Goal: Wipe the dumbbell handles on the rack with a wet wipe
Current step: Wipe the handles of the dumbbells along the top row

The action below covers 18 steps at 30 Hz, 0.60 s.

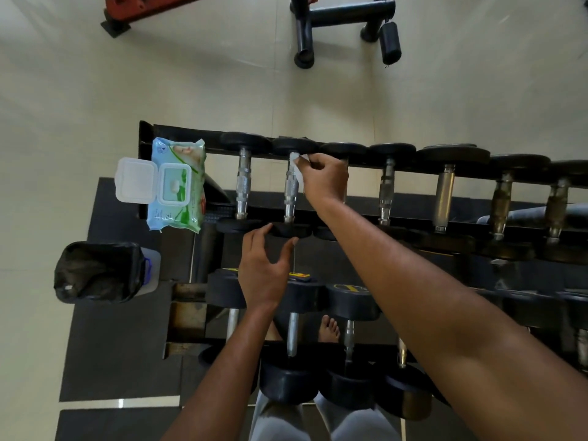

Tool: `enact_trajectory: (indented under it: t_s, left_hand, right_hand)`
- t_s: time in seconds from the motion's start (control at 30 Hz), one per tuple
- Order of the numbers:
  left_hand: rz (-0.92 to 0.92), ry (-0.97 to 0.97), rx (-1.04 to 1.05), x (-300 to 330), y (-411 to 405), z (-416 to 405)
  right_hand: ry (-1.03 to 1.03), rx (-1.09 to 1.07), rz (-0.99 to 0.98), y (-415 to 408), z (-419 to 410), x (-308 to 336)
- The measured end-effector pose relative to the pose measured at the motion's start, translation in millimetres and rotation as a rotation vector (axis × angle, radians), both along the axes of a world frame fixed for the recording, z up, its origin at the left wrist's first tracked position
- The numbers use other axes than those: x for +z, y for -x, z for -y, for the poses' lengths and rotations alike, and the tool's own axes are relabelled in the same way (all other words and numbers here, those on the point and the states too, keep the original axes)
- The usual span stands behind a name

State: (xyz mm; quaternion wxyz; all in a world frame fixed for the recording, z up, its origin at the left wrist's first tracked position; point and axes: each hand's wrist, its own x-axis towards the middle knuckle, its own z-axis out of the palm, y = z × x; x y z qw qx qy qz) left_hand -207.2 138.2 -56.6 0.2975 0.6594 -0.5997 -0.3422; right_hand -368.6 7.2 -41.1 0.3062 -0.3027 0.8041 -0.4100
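The right hand [324, 176] pinches a crumpled white wet wipe [297, 168] between fingers and thumb, pressing it against the far end of a knurled chrome dumbbell handle [290, 192], the second from the left end of the black metal rack [178, 132] on its top tier; the left hand [264, 272] is spread open and grasps nothing, its fingertips touching the near black rubber head [291, 230] of that same dumbbell; a light-blue plastic pack of wet wipes [178, 186] lies on the rack's left end, its clear flip lid [135, 179] swung open to the left; a small bin lined with a black bag [98, 272] stands on the floor just beside the rack's left end; larger black dumbbells fill the lower tier near the person's legs.
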Motion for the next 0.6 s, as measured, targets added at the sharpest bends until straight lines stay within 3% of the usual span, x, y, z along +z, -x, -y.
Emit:
enact_trajectory:
  t_s: [0.2,0.6]
  left_hand:
    - [-0.01,-0.007,-0.003,2.1,0.8,-0.7]
    - [-0.008,-0.021,-0.005,1.9,-1.3,1.7]
  right_hand:
    - [-0.152,-0.262,0.643,5.8,5.0,17.9]
    - [-0.149,-0.036,0.687,17.7,1.1,9.3]
